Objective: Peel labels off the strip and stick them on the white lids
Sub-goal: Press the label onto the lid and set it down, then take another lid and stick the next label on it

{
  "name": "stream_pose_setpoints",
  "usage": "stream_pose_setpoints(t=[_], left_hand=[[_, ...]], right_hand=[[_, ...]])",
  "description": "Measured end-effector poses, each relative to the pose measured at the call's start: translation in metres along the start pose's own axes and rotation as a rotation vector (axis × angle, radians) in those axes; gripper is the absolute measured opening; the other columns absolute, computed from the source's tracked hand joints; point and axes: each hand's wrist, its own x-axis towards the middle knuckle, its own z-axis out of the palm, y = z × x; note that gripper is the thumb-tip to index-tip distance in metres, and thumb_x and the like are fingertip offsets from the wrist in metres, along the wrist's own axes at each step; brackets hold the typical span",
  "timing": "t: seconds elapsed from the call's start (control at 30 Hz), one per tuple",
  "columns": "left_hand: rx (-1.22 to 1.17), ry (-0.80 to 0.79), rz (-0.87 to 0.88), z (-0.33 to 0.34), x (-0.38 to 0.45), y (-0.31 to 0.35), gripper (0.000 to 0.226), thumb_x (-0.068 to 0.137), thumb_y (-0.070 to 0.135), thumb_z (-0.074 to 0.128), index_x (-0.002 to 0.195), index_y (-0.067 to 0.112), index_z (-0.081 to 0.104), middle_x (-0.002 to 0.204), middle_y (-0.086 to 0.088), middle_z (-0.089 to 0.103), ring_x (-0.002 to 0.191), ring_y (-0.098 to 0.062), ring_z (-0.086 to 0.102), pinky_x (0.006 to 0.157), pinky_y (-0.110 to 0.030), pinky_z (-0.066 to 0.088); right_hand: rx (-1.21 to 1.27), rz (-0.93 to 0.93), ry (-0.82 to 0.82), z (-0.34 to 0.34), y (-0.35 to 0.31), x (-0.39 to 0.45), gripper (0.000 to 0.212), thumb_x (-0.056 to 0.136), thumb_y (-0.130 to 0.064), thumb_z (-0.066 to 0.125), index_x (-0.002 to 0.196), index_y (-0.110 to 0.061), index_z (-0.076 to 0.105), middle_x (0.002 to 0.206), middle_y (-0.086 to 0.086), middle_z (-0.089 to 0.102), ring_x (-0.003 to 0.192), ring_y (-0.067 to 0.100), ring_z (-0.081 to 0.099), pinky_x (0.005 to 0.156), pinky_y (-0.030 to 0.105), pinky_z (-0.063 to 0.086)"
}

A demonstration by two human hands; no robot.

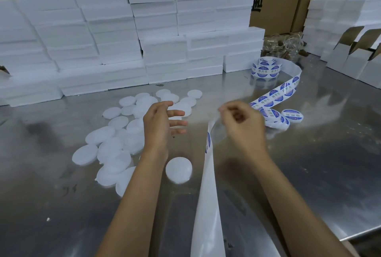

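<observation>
Right hand (240,119) pinches strip (206,195); left hand (162,121) open above lid (178,169).

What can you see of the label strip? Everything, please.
The label strip is a long white glossy backing ribbon carrying round blue-and-white labels. It unwinds from a small roll standing at the back right of the steel table, loops right, then runs forward over the table to the right hand, which pinches it. Past the hand the backing is bare apart from one partly seen label, and it hangs off the near table edge. The left hand is not touching it.
</observation>
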Motion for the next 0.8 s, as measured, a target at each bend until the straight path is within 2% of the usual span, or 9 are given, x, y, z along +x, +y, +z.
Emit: stream_pose_setpoints(t=[0.07, 0.13, 0.2, 0.3, 0.43, 0.5, 0.57, 0.67, 0.8], left_hand=[[-0.009, 0.017, -0.018, -0.006, 0.005, 0.002, 0.019, 0.099, 0.014, 0.048, 0.109, 0.011, 0.063, 0.077, -0.008, 0.076, 0.056, -0.022, 0.068, 0.047, -0.029, 0.056], [-0.019, 0.035, -0.036, -0.012, 0.009, 0.004, 0.02, 0.097, 0.013, 0.049, 0.112, 0.009, 0.063, 0.08, -0.01, 0.075, 0.056, -0.023, 0.069, 0.048, -0.029, 0.057], [-0.029, 0.053, -0.049, -0.018, 0.012, 0.006, 0.021, 0.097, 0.012, 0.049, 0.113, 0.009, 0.062, 0.078, -0.008, 0.075, 0.055, -0.021, 0.069, 0.046, -0.028, 0.056], [-0.032, 0.064, -0.056, -0.022, 0.014, 0.007, 0.022, 0.098, 0.013, 0.048, 0.115, 0.01, 0.062, 0.081, -0.008, 0.075, 0.055, -0.019, 0.07, 0.046, -0.027, 0.055], [-0.02, 0.056, -0.079, -0.024, 0.014, 0.008, 0.023, 0.099, 0.013, 0.046, 0.116, 0.01, 0.061, 0.087, -0.009, 0.075, 0.056, -0.019, 0.07, 0.049, -0.028, 0.058], [-0.024, 0.046, -0.088, -0.023, 0.014, 0.008, 0.023, 0.098, 0.013, 0.047, 0.116, 0.009, 0.061, 0.09, -0.01, 0.074, 0.062, -0.02, 0.07, 0.051, -0.027, 0.057], [0.013, 0.02, -0.081, -0.022, 0.015, 0.007, 0.025, 0.098, 0.017, 0.051, 0.119, 0.009, 0.062, 0.096, -0.008, 0.074, 0.079, -0.02, 0.07, 0.059, -0.024, 0.056], [-0.051, -0.201, -0.098, -0.021, 0.011, 0.006, 0.031, 0.097, 0.026, 0.056, 0.123, 0.01, 0.062, 0.112, -0.009, 0.07, 0.095, -0.022, 0.068, 0.071, -0.03, 0.055], [-0.052, -0.514, -0.076, -0.012, 0.003, 0.005, 0.033, 0.101, 0.01, 0.05, 0.132, 0.009, 0.058, 0.125, -0.014, 0.068, 0.105, -0.032, 0.071, 0.089, -0.042, 0.059]], right_hand=[[-0.246, -0.3, -0.261, 0.011, -0.015, -0.009, 0.01, 0.084, -0.012, 0.064, 0.078, -0.016, 0.07, 0.075, -0.007, 0.068, 0.074, 0.013, 0.059, 0.073, 0.028, 0.048], [-0.489, -0.45, -0.602, 0.02, -0.027, -0.013, 0.009, 0.084, -0.025, 0.063, 0.081, -0.023, 0.071, 0.082, -0.01, 0.07, 0.081, 0.014, 0.059, 0.083, 0.035, 0.046], [-0.707, -0.509, -0.865, 0.025, -0.031, -0.015, 0.021, 0.082, -0.044, 0.064, 0.09, -0.026, 0.07, 0.091, -0.01, 0.069, 0.09, 0.016, 0.058, 0.09, 0.036, 0.041], [-0.835, -0.436, -1.04, 0.028, -0.029, -0.017, 0.043, 0.075, -0.061, 0.069, 0.105, -0.03, 0.063, 0.104, -0.011, 0.062, 0.099, 0.014, 0.05, 0.086, 0.031, 0.035], [-0.77, -0.408, -1.015, 0.034, -0.023, -0.012, 0.041, 0.075, -0.051, 0.074, 0.108, -0.03, 0.061, 0.109, -0.01, 0.061, 0.1, 0.013, 0.052, 0.08, 0.027, 0.031], [-0.686, -0.365, -0.924, 0.036, -0.021, -0.006, 0.04, 0.075, -0.044, 0.076, 0.109, -0.029, 0.062, 0.111, -0.01, 0.061, 0.103, 0.013, 0.053, 0.086, 0.029, 0.036], [-0.564, -0.309, -0.75, 0.035, -0.02, 0.002, 0.04, 0.073, -0.04, 0.077, 0.108, -0.03, 0.061, 0.111, -0.011, 0.062, 0.103, 0.013, 0.054, 0.096, 0.035, 0.039], [-0.42, -0.286, -0.471, 0.036, -0.018, 0.008, 0.04, 0.073, -0.039, 0.078, 0.107, -0.031, 0.06, 0.105, -0.019, 0.058, 0.099, 0.006, 0.051, 0.096, 0.037, 0.04], [-0.241, -0.228, -0.349, 0.042, -0.013, 0.003, 0.035, 0.074, -0.034, 0.077, 0.106, -0.033, 0.061, 0.1, -0.027, 0.059, 0.099, -0.008, 0.048, 0.092, 0.028, 0.042]])
